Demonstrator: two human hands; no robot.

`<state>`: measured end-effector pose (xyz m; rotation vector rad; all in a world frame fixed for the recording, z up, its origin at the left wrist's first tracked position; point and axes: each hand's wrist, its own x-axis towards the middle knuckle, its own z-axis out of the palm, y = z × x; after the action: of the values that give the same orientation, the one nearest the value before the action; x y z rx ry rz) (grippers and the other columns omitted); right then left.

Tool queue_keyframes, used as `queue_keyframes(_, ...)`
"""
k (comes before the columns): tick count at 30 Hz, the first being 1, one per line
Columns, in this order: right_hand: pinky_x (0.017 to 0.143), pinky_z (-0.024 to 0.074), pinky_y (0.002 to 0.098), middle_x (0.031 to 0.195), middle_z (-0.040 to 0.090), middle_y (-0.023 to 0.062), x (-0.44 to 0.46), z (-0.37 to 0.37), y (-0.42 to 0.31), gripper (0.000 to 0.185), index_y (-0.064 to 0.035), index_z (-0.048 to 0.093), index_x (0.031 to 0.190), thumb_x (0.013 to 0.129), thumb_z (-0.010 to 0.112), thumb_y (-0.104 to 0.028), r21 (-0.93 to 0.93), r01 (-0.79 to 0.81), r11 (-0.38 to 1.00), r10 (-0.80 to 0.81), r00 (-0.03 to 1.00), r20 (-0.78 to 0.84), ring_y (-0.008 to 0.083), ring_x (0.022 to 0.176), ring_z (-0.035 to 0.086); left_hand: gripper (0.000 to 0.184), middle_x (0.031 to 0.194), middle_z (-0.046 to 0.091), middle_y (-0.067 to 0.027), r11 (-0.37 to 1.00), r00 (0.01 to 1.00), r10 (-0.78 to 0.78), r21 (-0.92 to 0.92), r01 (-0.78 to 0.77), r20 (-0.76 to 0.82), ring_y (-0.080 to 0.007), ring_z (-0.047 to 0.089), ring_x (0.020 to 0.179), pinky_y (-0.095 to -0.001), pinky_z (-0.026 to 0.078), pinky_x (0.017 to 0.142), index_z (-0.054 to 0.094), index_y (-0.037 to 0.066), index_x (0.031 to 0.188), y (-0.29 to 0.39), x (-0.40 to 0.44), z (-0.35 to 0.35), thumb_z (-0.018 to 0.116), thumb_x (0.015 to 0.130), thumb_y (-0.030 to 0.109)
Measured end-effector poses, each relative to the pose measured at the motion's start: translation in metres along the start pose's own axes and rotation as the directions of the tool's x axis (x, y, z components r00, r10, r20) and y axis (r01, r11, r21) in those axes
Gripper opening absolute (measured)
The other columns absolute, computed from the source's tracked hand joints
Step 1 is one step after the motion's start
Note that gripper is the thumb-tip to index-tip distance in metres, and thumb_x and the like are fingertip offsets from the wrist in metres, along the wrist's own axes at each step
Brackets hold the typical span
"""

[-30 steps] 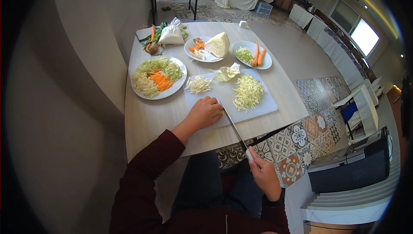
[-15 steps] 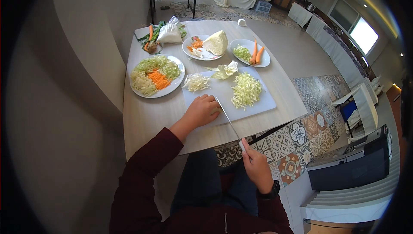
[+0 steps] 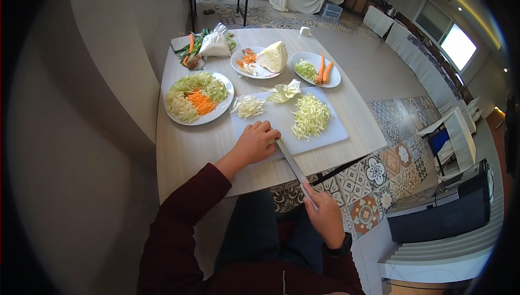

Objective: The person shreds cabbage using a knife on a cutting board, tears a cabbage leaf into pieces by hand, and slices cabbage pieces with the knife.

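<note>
In my right hand (image 3: 324,211) is the handle of a knife (image 3: 292,160), its blade slanting up and left with the broad side showing. My left hand (image 3: 257,142) is curled at the near edge of the white cutting board (image 3: 279,112), thumb and fingertips closed at the blade's far end, which they hide. On the board lie a heap of shredded green cabbage (image 3: 311,116), a smaller pile of pale shreds (image 3: 249,106) and a loose cabbage leaf (image 3: 284,91).
A plate (image 3: 226,112) of shredded cabbage and carrot stands left. Behind are a plate (image 3: 236,68) with a cabbage wedge (image 3: 272,56), a plate (image 3: 332,83) with carrots (image 3: 323,69), and a plastic bag (image 3: 215,44) beside leafy vegetables. A wall (image 3: 130,51) rises on the left.
The knife has turned so its blade's flat side shows, and it has drawn slightly back toward me. My left thumb and fingertips have come onto the blade's end.
</note>
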<state>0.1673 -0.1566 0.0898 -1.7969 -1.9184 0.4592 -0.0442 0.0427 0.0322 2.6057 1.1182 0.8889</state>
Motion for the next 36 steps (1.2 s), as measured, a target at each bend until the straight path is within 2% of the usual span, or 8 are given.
queue_keyframes(2,0.071,0.0504,0.0449,0.083,0.061,0.0162,-0.001,0.002,0.002,0.045,-0.023,0.06,0.137,0.092,0.063,-0.019,-0.007,0.007,1.0,-0.007,1.0,0.015,0.0364,0.08,0.062,0.026,0.099,0.056,-0.0049,1.0,0.999,-0.02,0.01,0.019,0.027,-0.0263,0.056,0.1,-0.0406,0.043,0.084,0.065,0.018,0.105,0.001,0.0,0.0,0.067,0.079,0.017)
queue_keyframes(7,0.073,0.0502,0.0441,0.086,0.063,0.0179,-0.003,-0.009,0.002,0.046,-0.0195,0.06,0.136,0.09,0.064,-0.015,0.066,0.026,0.998,-0.026,1.0,0.012,0.0373,0.081,0.062,0.036,0.103,0.057,-0.0061,0.999,0.998,-0.043,-0.007,0.043,0.038,-0.0279,0.056,0.104,-0.0421,0.043,0.088,0.062,0.018,0.115,0.004,0.001,-0.002,0.067,0.08,0.017)
queue_keyframes(15,0.078,0.0513,0.0421,0.096,0.067,0.0236,0.01,-0.025,0.038,0.044,-0.0112,0.06,0.134,0.09,0.064,-0.014,0.09,0.025,0.996,-0.019,0.997,-0.071,0.0414,0.086,0.064,0.027,0.095,0.058,-0.0056,0.998,0.999,-0.042,-0.045,0.042,-0.012,-0.0266,0.058,0.095,-0.0398,0.045,0.08,0.057,0.013,0.1,-0.003,0.002,-0.002,0.071,0.078,0.019)
queue_keyframes(19,0.075,0.0534,0.0304,0.103,0.074,0.0111,0.026,-0.019,0.071,0.042,-0.0027,0.059,0.134,0.094,0.062,-0.012,0.275,-0.024,0.961,0.057,0.992,-0.112,0.0172,0.079,0.068,0.022,0.093,0.058,-0.0052,0.999,0.999,0.01,-0.037,-0.011,-0.031,-0.0258,0.057,0.094,-0.0395,0.045,0.079,0.058,0.013,0.095,-0.006,0.002,0.002,0.072,0.079,0.02)
queue_keyframes(20,0.061,0.0505,0.0242,0.09,0.071,0.0064,0.029,-0.02,0.076,0.041,-0.0042,0.058,0.137,0.096,0.061,-0.012,0.3,-0.073,0.951,0.094,0.994,-0.058,0.0086,0.065,0.06,0.021,0.093,0.058,-0.0051,0.999,1.0,0.009,-0.04,-0.01,-0.029,-0.0257,0.057,0.094,-0.0395,0.045,0.079,0.059,0.013,0.094,-0.007,0.001,0.003,0.072,0.079,0.02)
queue_keyframes(23,0.047,0.0425,0.0207,0.079,0.066,0.0054,0.036,-0.028,0.075,0.043,-0.006,0.055,0.141,0.098,0.057,-0.012,0.595,-0.323,0.736,0.27,0.946,0.179,0.007,0.052,0.053,0.018,0.093,0.058,-0.0047,0.999,1.0,0.006,-0.042,-0.007,-0.023,-0.0252,0.057,0.094,-0.0394,0.045,0.08,0.06,0.012,0.091,-0.007,0.002,0.003,0.072,0.08,0.02)
queue_keyframes(32,0.043,0.0408,0.0212,0.076,0.063,0.0068,0.031,-0.034,0.072,0.047,-0.0074,0.046,0.147,0.102,0.052,-0.015,0.811,-0.356,0.464,0.246,0.931,0.268,0.0081,0.047,0.051,0.016,0.094,0.059,-0.0041,0.999,1.0,0.002,-0.033,-0.003,-0.011,-0.0246,0.057,0.095,-0.039,0.045,0.081,0.062,0.012,0.09,-0.006,0.002,0.002,0.071,0.081,0.02)
queue_keyframes(36,0.043,0.0413,0.0213,0.077,0.062,0.0057,0.025,-0.03,0.071,0.047,-0.0073,0.045,0.148,0.102,0.052,-0.016,0.779,-0.341,0.526,0.283,0.934,0.218,0.0076,0.048,0.051,0.015,0.095,0.059,-0.0038,1.0,1.0,0.006,-0.025,-0.006,-0.014,-0.0241,0.058,0.096,-0.0387,0.045,0.081,0.063,0.012,0.091,-0.006,0.002,0.001,0.071,0.082,0.021)
